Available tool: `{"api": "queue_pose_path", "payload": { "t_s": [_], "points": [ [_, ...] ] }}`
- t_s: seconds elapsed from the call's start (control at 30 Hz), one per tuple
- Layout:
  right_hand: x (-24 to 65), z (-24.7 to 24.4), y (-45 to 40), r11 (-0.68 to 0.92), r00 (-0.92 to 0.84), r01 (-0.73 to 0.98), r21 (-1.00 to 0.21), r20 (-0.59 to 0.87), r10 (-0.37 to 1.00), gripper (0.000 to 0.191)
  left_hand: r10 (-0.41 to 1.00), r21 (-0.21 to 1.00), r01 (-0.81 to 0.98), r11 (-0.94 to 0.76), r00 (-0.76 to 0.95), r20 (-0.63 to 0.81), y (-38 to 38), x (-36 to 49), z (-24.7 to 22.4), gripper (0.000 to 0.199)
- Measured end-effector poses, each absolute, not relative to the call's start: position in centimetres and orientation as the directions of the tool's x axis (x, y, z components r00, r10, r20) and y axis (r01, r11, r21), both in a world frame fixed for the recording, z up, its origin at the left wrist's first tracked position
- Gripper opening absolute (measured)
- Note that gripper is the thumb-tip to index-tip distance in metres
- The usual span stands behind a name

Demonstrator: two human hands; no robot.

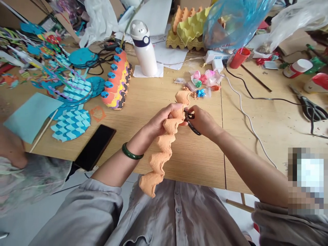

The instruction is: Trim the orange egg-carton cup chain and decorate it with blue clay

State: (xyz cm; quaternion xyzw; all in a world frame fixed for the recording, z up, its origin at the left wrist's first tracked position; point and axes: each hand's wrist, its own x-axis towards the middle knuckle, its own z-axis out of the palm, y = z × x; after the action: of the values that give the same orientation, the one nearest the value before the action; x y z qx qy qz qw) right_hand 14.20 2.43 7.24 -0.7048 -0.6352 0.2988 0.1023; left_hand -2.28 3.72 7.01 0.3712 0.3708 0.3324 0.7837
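Observation:
A long strip of orange egg carton (164, 143) with several bumps runs from above the table down toward my lap. My left hand (164, 118) is wrapped round its upper part. Against the strip's right edge, my right hand (203, 121) has its fingers closed through the handles of black scissors (192, 126). The scissor blades are mostly hidden by the strip and my fingers. Orange scraps (187, 91) lie just beyond the strip's top end. Farther left stands a painted egg carton caterpillar (116, 82) with blue discs on its bumps.
A black phone (95, 147) lies by the front edge, near woven blue paper pieces (71, 123). A white bottle (145, 51), yellow egg trays (191, 30) and clay packets (202, 82) stand or lie behind. Cables and pliers (311, 106) are at right; another person's arm (11, 145) is at left.

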Motion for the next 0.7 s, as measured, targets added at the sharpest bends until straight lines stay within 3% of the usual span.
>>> {"api": "queue_pose_path", "payload": {
  "t_s": [0.17, 0.27, 0.33, 0.4, 0.47, 0.53, 0.6, 0.67, 0.7],
  "points": [
    [13.9, 7.9, 2.4, -0.121, -0.154, 0.731, -0.672, -0.334, 0.930, 0.021, 0.824, 0.882, -0.132, 0.453, 0.440, -0.357, 4.0, -3.2, 7.2, 0.024],
    [13.9, 7.9, 1.9, -0.005, -0.218, 0.743, -0.670, -0.249, 0.944, 0.024, 0.839, 0.887, -0.110, 0.449, 0.393, -0.376, 4.0, -3.6, 7.6, 0.024],
    [14.1, 7.8, 1.3, 0.118, -0.235, 0.771, -0.625, -0.108, 0.966, 0.030, 0.845, 0.879, -0.131, 0.458, 0.371, -0.385, 4.2, -3.8, 7.6, 0.025],
    [14.7, 7.8, 0.3, 0.276, -0.253, 0.775, -0.568, 0.121, 0.960, 0.030, 0.849, 0.876, -0.149, 0.459, 0.363, -0.383, 4.4, -4.2, 7.6, 0.024],
    [15.5, 7.6, -1.2, 0.440, -0.269, 0.734, -0.518, 0.374, 0.888, 0.026, 0.858, 0.880, -0.146, 0.453, 0.342, -0.384, 4.2, -4.9, 7.9, 0.025],
    [16.3, 6.8, -3.4, 0.585, -0.305, 0.625, -0.517, 0.528, 0.793, 0.026, 0.879, 0.890, -0.134, 0.435, 0.278, -0.387, 3.8, -5.9, 8.7, 0.028],
    [16.6, 5.2, -6.0, 0.708, -0.474, 0.394, -0.586, 0.531, 0.703, 0.031, 0.907, 0.906, -0.135, 0.401, 0.193, -0.373, 3.3, -7.0, 9.5, 0.032],
    [16.2, 3.0, -8.3, 0.774, -0.739, 0.215, -0.596, 0.418, 0.528, 0.050, 0.930, 0.921, -0.155, 0.357, 0.156, -0.334, 3.6, -8.3, 10.1, 0.038],
    [15.9, 1.8, -9.1, 0.785, -0.824, 0.162, -0.598, 0.356, 0.441, 0.062, 0.906, 0.901, -0.146, 0.409, 0.183, -0.382, 4.2, -8.8, 10.3, 0.042]
  ]
}}
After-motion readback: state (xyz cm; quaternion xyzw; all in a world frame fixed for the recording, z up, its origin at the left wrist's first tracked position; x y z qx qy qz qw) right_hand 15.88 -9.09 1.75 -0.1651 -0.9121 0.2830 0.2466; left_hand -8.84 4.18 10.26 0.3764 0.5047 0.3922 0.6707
